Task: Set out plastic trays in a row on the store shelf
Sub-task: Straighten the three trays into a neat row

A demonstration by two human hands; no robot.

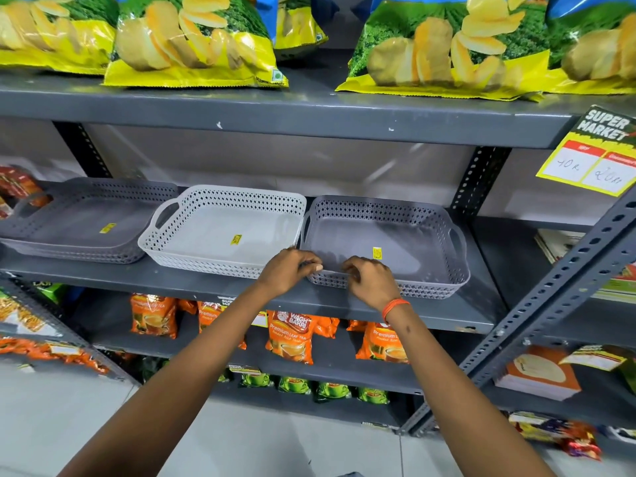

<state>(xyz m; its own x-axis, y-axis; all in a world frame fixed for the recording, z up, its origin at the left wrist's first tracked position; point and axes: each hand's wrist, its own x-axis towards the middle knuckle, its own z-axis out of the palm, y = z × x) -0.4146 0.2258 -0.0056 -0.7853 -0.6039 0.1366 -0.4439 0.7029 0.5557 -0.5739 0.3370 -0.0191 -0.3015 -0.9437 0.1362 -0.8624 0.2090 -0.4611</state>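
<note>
Right grey tray [406,235], centre-right of frame on the shelf [220,287], is pinched at its front rim by left hand [287,270] and right hand [370,278], likely for squaring against the white tray [206,232]. Third tray [69,225] sits mid-left.

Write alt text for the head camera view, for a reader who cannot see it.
Both hands grip the front rim of a grey tray on a grey store shelf, the left hand at its near left corner and the right hand beside it. It is the rightmost of three trays in a row, next to a white tray and a dark grey tray. Chip bags sit above, tea packets below.
</note>
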